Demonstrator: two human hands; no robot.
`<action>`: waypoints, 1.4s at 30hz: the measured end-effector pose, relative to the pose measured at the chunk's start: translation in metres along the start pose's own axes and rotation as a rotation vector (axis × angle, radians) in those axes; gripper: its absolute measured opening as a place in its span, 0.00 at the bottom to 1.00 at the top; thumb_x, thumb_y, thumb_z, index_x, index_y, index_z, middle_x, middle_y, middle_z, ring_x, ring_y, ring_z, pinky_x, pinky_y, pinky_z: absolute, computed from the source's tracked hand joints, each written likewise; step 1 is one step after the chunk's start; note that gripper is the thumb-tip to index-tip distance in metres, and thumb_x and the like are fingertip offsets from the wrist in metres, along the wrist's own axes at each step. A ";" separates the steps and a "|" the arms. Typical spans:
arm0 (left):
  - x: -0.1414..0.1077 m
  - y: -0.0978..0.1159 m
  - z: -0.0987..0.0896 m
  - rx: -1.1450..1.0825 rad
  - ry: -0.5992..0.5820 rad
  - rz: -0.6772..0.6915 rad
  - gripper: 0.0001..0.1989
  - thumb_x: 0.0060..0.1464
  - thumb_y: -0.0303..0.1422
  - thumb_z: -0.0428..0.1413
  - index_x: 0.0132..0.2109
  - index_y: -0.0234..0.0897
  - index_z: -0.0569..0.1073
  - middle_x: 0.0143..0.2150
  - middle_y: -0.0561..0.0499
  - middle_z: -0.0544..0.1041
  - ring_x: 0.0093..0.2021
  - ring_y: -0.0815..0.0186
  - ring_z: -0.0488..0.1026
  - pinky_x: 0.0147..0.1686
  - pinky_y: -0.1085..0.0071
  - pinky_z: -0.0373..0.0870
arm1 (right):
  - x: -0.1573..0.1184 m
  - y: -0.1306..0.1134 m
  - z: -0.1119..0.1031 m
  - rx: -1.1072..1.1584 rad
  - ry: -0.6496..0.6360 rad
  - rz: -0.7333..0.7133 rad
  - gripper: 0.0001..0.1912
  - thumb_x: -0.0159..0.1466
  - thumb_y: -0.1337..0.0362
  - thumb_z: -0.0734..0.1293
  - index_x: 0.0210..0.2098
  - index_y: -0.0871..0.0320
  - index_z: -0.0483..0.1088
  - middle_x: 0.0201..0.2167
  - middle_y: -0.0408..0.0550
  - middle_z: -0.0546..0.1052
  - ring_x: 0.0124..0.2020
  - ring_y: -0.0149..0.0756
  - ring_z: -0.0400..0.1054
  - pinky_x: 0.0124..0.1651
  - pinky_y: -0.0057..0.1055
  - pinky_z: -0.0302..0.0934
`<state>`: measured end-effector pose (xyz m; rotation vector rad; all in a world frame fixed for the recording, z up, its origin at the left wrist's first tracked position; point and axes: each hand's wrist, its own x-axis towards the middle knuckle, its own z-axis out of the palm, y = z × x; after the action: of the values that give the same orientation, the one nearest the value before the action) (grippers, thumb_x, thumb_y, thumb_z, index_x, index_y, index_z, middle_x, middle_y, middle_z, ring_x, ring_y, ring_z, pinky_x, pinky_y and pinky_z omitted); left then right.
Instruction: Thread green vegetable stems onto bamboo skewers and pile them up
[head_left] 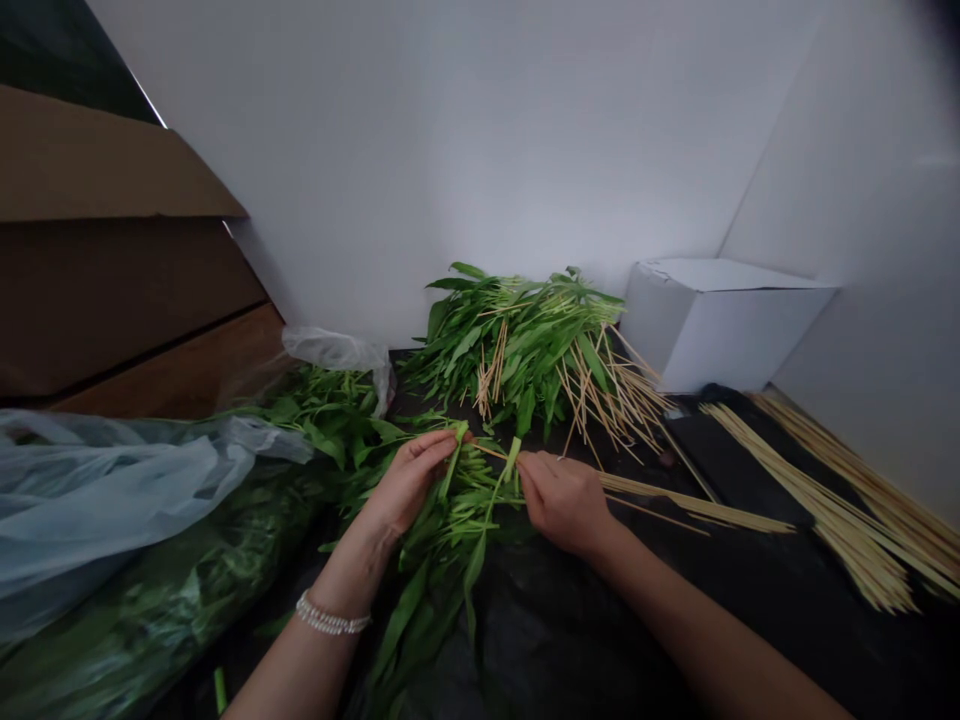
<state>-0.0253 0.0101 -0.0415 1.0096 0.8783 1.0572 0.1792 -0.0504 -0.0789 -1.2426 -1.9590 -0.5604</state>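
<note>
- At frame centre, pinching stem between fingertips of left hand
- Just right, clamping partly hidden stick in right hand
- At lower left, cut-off bag

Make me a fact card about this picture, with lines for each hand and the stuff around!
Left hand: pinching a green stem
Right hand: fingers closed at a pale stem
Between hands: thin stick
Left wrist: beaded bracelet
Back: leafy heap beside white box
Right side: loose sticks
Left side: plastic bag
</note>
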 end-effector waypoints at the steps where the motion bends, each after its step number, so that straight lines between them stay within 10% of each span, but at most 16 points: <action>1: 0.000 -0.001 0.000 0.002 0.008 0.006 0.14 0.41 0.33 0.68 0.38 0.34 0.81 0.38 0.46 0.83 0.36 0.64 0.79 0.41 0.70 0.73 | 0.000 0.000 0.000 -0.002 -0.001 -0.002 0.10 0.67 0.69 0.57 0.36 0.59 0.70 0.24 0.43 0.71 0.25 0.30 0.63 0.30 0.29 0.51; 42: 0.005 -0.008 0.002 0.213 0.080 0.201 0.15 0.31 0.34 0.73 0.30 0.36 0.81 0.27 0.53 0.80 0.27 0.72 0.73 0.33 0.76 0.70 | -0.001 -0.001 0.001 -0.002 -0.026 -0.011 0.11 0.67 0.69 0.58 0.37 0.59 0.72 0.24 0.43 0.70 0.24 0.32 0.62 0.30 0.31 0.49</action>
<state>-0.0199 0.0127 -0.0484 1.2615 0.9845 1.1976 0.1781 -0.0509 -0.0807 -1.2464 -1.9882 -0.5541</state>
